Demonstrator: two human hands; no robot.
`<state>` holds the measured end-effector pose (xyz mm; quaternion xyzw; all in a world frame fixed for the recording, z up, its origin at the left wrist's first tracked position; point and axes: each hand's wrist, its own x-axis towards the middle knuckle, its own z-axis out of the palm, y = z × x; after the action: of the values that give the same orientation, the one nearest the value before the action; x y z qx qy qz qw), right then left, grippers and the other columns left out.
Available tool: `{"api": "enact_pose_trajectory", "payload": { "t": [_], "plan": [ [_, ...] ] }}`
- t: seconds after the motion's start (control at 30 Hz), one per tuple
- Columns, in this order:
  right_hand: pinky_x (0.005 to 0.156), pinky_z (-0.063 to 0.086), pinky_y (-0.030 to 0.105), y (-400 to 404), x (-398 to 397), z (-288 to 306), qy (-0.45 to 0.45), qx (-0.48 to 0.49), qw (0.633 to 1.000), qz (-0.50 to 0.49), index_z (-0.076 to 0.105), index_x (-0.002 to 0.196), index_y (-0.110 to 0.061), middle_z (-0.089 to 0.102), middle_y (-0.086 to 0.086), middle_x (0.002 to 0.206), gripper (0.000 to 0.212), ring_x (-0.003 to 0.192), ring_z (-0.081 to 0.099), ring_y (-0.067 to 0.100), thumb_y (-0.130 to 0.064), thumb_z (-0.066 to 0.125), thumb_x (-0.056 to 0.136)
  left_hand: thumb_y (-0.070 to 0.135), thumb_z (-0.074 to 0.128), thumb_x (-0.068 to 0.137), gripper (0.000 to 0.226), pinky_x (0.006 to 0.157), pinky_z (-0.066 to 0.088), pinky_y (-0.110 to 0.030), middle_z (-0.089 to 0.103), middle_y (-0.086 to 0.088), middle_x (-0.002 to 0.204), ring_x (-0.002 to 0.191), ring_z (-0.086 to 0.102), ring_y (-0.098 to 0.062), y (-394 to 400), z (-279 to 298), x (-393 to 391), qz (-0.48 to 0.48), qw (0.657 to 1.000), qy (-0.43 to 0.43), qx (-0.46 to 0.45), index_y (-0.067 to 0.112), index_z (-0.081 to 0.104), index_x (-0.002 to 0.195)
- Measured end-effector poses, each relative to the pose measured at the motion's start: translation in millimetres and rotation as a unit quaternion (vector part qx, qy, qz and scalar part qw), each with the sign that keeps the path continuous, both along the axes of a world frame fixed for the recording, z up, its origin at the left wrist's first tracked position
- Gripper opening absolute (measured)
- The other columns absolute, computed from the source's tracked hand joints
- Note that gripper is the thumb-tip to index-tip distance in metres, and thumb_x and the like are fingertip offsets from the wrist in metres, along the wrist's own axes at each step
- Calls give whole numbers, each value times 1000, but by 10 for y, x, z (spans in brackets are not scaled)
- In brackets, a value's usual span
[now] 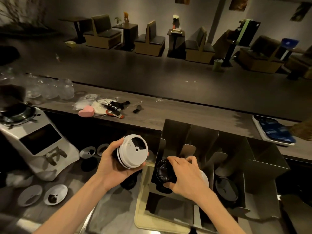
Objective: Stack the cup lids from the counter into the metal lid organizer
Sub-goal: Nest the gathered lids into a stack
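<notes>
**Both hands busy at the lid organizer: one feeding, one waiting**

Taking the metal lid organizer point(219, 149) as the landmark: far to its left a grey coffee grinder point(38, 144) stands on the counter, with four loose white lids point(55, 194) lying flat around its base, apparently the stock not yet collected.

Just left of the organizer, the left hand point(109, 164) is curled round a short stack of white cup lids point(132, 151), tilted on edge with the top facing the camera. It looks held ready, close to the slots, so it can go in next.

Inside the organizer's leftmost slot, the right hand point(184, 174) grips a stack of black lids point(164, 171), fingers wrapped over it, probably seating it on edge against the divider. One slot further right, more dark lids point(226, 188) already lie stored.
</notes>
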<state>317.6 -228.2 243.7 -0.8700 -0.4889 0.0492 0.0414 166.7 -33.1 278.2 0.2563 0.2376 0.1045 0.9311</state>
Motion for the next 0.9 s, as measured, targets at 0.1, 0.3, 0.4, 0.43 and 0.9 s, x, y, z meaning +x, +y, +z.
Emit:
{"api": "enact_pose_trajectory", "payload": {
  "t": [0.1, 0.3, 0.4, 0.43, 0.9],
  "plan": [
    [112, 14, 42, 99, -34, -109, -34, -57, 997, 25, 38, 155, -21, 53, -4, 149, 86, 136, 47, 20, -64, 64, 85, 36, 94, 51, 71, 83, 57, -50, 64, -21, 133, 126, 58, -46, -13, -39, -32, 15, 1000, 18, 2, 21, 72, 117],
    [110, 20, 47, 187, -9, -185, -93, -133, 986, 46, 38, 156, -23, 49, 5, 140, 85, 131, 41, 30, -71, 57, 88, 35, 97, 46, 70, 82, 57, -50, 65, -21, 133, 128, 56, -44, -5, -98, -64, 13, 999, 33, -8, 20, 76, 111],
    [109, 21, 47, 228, -15, -144, -96, -160, 982, 42, 38, 155, -22, 52, 3, 139, 81, 131, 43, 28, -65, 60, 90, 35, 100, 38, 86, 83, 56, -51, 59, -22, 141, 135, 49, -45, -7, -107, -64, 13, 999, 37, -15, 20, 72, 117],
    [107, 22, 46, 242, -16, -142, -96, -168, 980, 38, 42, 152, -21, 55, 2, 136, 78, 128, 46, 28, -63, 61, 89, 34, 100, 37, 84, 83, 56, -51, 59, -21, 141, 136, 49, -45, -8, -111, -60, 12, 999, 37, -16, 20, 73, 116],
    [110, 29, 43, 364, -42, -63, -41, -197, 979, 13, 45, 147, -13, 54, 6, 138, 82, 128, 50, 27, -67, 63, 88, 34, 101, 31, 76, 80, 58, -52, 69, -18, 119, 115, 59, -43, -20, -152, -10, -6, 999, 38, 2, 20, 78, 102]
  ]
}}
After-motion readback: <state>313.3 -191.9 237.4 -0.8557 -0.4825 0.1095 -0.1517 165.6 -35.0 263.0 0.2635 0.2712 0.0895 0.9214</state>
